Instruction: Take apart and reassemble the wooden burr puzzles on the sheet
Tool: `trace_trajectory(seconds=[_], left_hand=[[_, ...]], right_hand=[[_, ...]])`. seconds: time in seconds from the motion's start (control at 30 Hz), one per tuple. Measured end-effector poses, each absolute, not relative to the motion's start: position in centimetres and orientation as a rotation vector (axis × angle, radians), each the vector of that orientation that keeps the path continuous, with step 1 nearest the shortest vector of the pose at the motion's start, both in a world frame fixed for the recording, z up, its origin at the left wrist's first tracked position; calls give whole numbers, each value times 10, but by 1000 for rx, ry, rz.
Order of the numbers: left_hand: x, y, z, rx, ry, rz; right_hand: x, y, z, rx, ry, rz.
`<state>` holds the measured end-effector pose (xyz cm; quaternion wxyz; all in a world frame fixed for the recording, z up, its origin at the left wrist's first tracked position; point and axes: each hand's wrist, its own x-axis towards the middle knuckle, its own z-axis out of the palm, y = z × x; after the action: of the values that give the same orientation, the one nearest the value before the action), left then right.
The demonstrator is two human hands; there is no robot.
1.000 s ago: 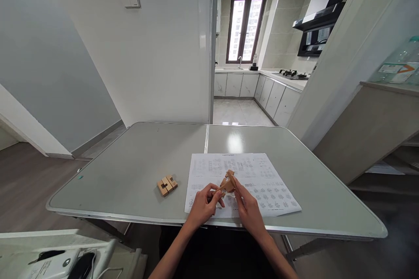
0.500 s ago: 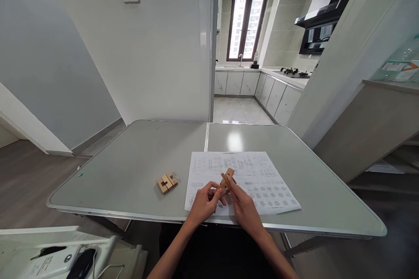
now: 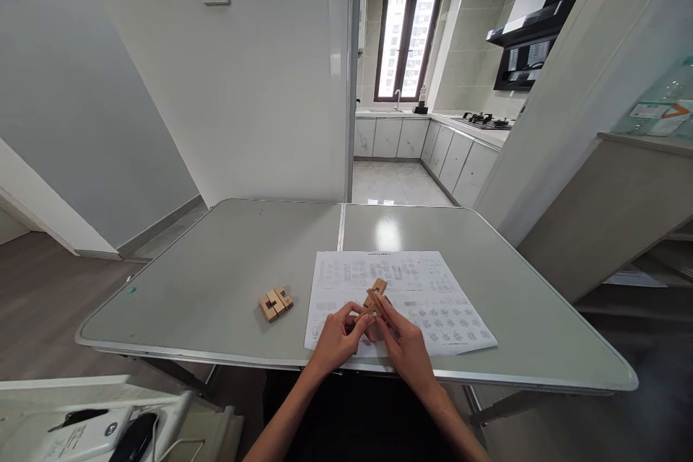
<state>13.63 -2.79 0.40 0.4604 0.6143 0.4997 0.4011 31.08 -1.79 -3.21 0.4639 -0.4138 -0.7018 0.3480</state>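
Observation:
My left hand (image 3: 339, 332) and my right hand (image 3: 403, 339) meet over a printed sheet (image 3: 460, 314) covered in small diagrams. Between their fingertips is a cluster of notched wooden puzzle pieces (image 3: 380, 285), partly crossed over one another. Both hands are closed on these pieces; the fingers hide much of the lower part, so I cannot tell how far they interlock. To the left of the sheet, several more notched wooden pieces (image 3: 276, 303) lie side by side on the grey table (image 3: 216, 267).
The table has a metal edge and a seam (image 3: 341, 227) across its middle. At lower left stands a white surface (image 3: 108, 386) holding a white device (image 3: 89, 437) and a dark object (image 3: 134, 439). A tiny green bit (image 3: 131, 290) lies near the table's left edge.
My right fingers have shifted slightly on the wooden pieces, and a crossing piece is tilted a little differently. The pieces lying on the table stay where they were.

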Motion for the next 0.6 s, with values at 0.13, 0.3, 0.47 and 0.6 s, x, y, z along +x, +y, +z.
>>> trace_trajectory(seconds=[0.13, 0.3, 0.47, 0.6], left_hand=[[137, -29, 6, 1522, 1241, 975], [139, -31, 8, 1526, 1252, 978], [139, -31, 7, 1520, 1252, 975], [139, -31, 7, 1541, 1259, 973]], right_hand=[[312, -18, -34, -1018, -1768, 854], [311, -19, -35, -1025, -1785, 831], [310, -18, -34, -1011, -1793, 820], [310, -17, -36, -1022, -1790, 814]])
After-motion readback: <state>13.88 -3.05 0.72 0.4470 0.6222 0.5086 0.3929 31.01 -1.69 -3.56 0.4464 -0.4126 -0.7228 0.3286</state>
